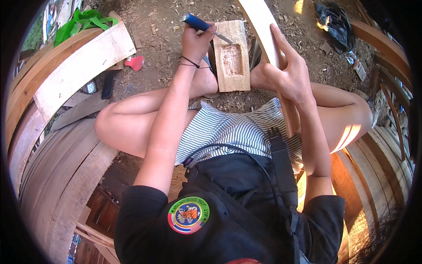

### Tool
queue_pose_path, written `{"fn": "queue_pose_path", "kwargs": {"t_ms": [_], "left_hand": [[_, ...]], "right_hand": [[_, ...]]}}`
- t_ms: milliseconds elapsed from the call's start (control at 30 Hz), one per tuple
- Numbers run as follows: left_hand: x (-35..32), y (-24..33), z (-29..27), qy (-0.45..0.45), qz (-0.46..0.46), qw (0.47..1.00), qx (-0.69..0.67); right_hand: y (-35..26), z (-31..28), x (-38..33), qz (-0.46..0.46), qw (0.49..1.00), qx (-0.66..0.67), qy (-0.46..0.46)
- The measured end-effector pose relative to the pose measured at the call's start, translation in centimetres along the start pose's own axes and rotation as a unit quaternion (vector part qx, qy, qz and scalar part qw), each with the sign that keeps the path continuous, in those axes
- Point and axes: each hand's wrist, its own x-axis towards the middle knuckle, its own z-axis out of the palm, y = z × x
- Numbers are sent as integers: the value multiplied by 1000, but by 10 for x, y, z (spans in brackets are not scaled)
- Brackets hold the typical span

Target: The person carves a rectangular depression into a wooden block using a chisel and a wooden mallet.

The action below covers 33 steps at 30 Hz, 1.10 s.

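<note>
Between my feet stands a pale wooden block (234, 83) with a rough rectangular recess cut into its upper face. My left hand (197, 46) is closed round a chisel (195, 22) with a blue handle. Its metal blade slants down to the right, and the tip lies over the block near the recess's far left corner. My right hand (292, 75) grips a long, thick wooden bar (263, 24), thumb on one side and fingers on the other. The bar slopes from the far edge of the view down to my right thigh, just right of the block.
Wood chips litter the dirt floor (158, 22). Curved boards (88, 66) with a green plastic bag (81, 24) lie at left, near a dark flat object (107, 85) and a red scrap (135, 63). A black plastic bag (336, 28) and more boards (378, 37) are at right.
</note>
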Motion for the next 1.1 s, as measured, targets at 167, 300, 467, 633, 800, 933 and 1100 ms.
{"fn": "queue_pose_path", "kwargs": {"t_ms": [167,300,467,633,800,933,1100], "left_hand": [[-16,8,26,-27,105,985,137],[-25,9,44,-36,181,962,203],[-5,4,51,-76,339,884,314],[-6,23,51,-48,212,923,319],[15,10,44,-38,362,864,348],[-3,43,53,-84,69,941,322],[17,10,36,-38,255,901,349]], "right_hand": [[-24,-17,-11,-71,992,76,76],[-45,-25,-23,-257,943,128,168],[-30,-6,-30,-89,986,-143,-21],[-55,-29,-21,-225,968,-23,112],[-42,-30,-2,-105,978,-179,18],[-51,-27,-21,-156,981,-46,108],[-51,-24,4,-154,984,-42,77]]}}
